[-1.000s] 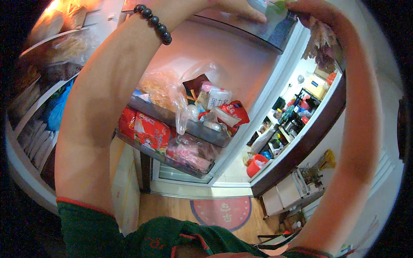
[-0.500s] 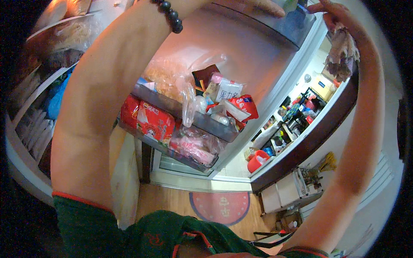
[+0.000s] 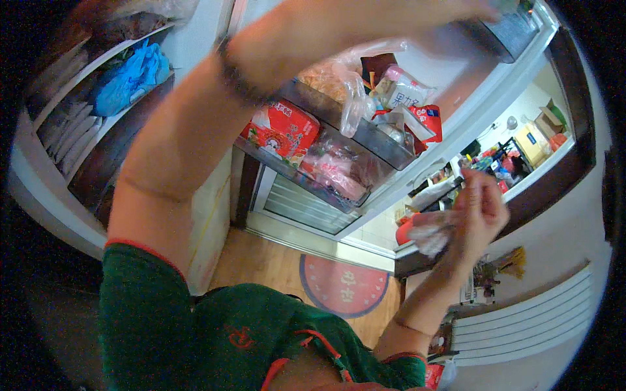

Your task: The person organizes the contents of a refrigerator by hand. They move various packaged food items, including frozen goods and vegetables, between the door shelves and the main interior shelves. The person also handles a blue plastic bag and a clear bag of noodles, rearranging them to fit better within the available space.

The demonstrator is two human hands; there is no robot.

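My left hand (image 3: 424,16) stretches across the top of the view, its fingers smeared by motion beside the upper grey fridge-door bin (image 3: 502,40). A dark bead bracelet (image 3: 236,73) circles that wrist. Lower down on the right, my right hand (image 3: 482,205) is raised with bent fingers, gripping a crumpled whitish cloth (image 3: 432,240). Part of the cloth is blurred. Between my arms, the middle door bin (image 3: 381,144) holds plastic bags and packets. Beneath it, the lower bin (image 3: 306,182) carries a red package (image 3: 282,130) and a clear bag with pink contents (image 3: 339,171).
The open fridge door (image 3: 450,55) fills the upper middle. At left, fridge shelves hold a blue plastic bag (image 3: 134,78). Past the door are a doorway with cluttered shelving, a red bucket (image 3: 404,231), a half-round red mat (image 3: 344,285) and a white radiator (image 3: 521,319).
My right hand has come down from the upper bin with the cloth. My left forearm has swung across, its hand now blurred at the top. The view has shifted.
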